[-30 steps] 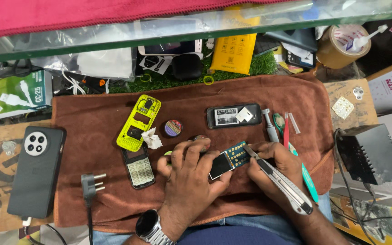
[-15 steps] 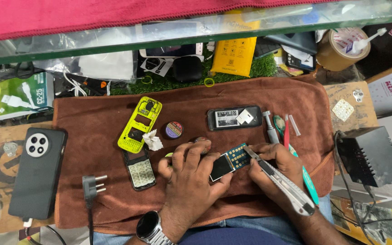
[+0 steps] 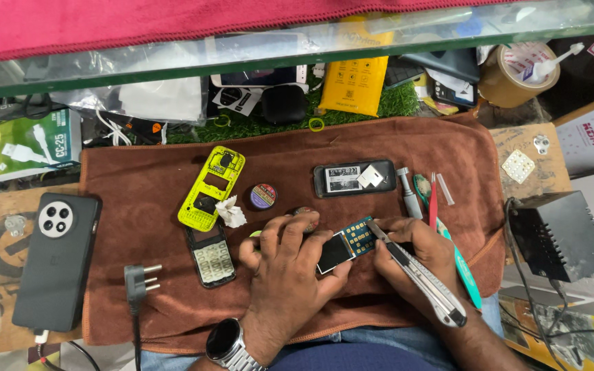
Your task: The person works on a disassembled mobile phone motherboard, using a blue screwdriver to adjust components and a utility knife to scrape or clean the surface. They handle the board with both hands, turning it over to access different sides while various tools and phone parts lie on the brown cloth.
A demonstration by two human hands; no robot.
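Nothing has really moved since before: your left hand (image 3: 290, 264) still pins the phone board (image 3: 344, 245) on the brown towel (image 3: 142, 206), fingers closed round it. Right hand (image 3: 417, 257) grips the cutter (image 3: 417, 275), tip touching the board's keypad end.

Head camera, steeply down, seemingly close.

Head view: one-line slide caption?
Left hand steadies a phone circuit board on a brown towel; right hand sets a utility knife against it.
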